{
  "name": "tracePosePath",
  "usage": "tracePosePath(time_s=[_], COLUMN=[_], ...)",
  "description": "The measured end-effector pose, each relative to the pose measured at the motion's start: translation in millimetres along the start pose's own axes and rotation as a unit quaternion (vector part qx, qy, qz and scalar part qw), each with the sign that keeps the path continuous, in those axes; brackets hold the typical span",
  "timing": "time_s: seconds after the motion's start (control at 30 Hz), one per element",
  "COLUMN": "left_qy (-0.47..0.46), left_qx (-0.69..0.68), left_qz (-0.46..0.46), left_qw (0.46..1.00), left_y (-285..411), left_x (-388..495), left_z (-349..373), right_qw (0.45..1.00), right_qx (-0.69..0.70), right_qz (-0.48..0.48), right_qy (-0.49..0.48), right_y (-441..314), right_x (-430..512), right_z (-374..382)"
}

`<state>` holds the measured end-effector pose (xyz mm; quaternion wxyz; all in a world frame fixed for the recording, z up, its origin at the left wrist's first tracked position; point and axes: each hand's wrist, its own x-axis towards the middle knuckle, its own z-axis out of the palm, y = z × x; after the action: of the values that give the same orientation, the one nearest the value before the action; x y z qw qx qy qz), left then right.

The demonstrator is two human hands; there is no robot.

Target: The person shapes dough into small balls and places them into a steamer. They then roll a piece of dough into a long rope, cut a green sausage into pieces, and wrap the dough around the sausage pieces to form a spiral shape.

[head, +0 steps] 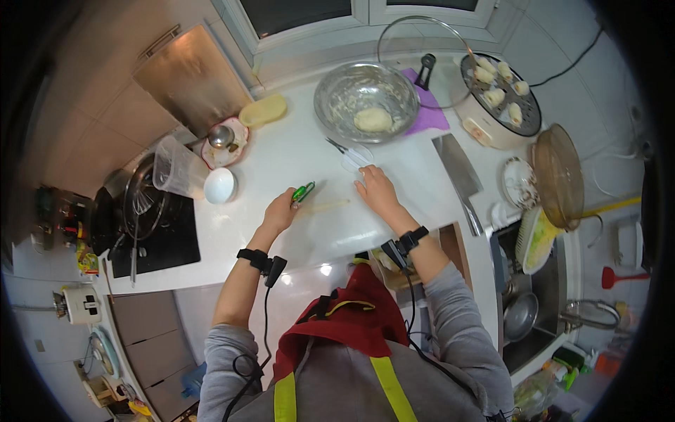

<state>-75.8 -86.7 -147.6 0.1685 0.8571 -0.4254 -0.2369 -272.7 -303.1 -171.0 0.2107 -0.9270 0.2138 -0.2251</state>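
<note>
My left hand (280, 211) is closed around a small green-handled tool (303, 192), its exact kind unclear. My right hand (378, 189) reaches to a pair of scissors with pale handles (356, 157); its fingertips are at the handles, and whether they grip cannot be told. A thin pale stick (324, 205) lies on the white counter between my hands. Beyond the scissors stands a metal bowl (337, 113) with a lump of dough (373, 120) in it. To the right lies a cleaver (457, 169).
At the back right, an electric steamer (488, 132) holds several rolled buns (494, 97), beside an upright glass lid (451, 24). A white bowl (220, 185) and a clear plastic container (176, 166) stand left, near the cooktop (174, 242). An open drawer (456, 245) juts below the counter.
</note>
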Motion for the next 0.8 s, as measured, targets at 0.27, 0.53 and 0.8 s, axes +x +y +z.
tracePosePath(time_s=[0.27, 0.53, 0.8], left_qy=[0.0, 0.044, 0.085], left_qx=[0.239, 0.141, -0.115], left_qz=[0.058, 0.138, 0.06], left_qw=[0.969, 0.979, 0.988], left_y=[-35.9, -59.4, -2.6], left_x=[80.4, 99.0, 28.5], left_z=[-8.6, -19.4, -96.9], right_qw=[0.977, 0.968, 0.969], right_qx=[-0.204, -0.134, 0.154], right_qz=[0.057, 0.147, 0.115], right_qy=[-0.037, -0.153, -0.157], right_y=[35.5, 19.2, -33.6], right_x=[69.4, 72.4, 50.9], right_z=[90.5, 63.6, -22.4])
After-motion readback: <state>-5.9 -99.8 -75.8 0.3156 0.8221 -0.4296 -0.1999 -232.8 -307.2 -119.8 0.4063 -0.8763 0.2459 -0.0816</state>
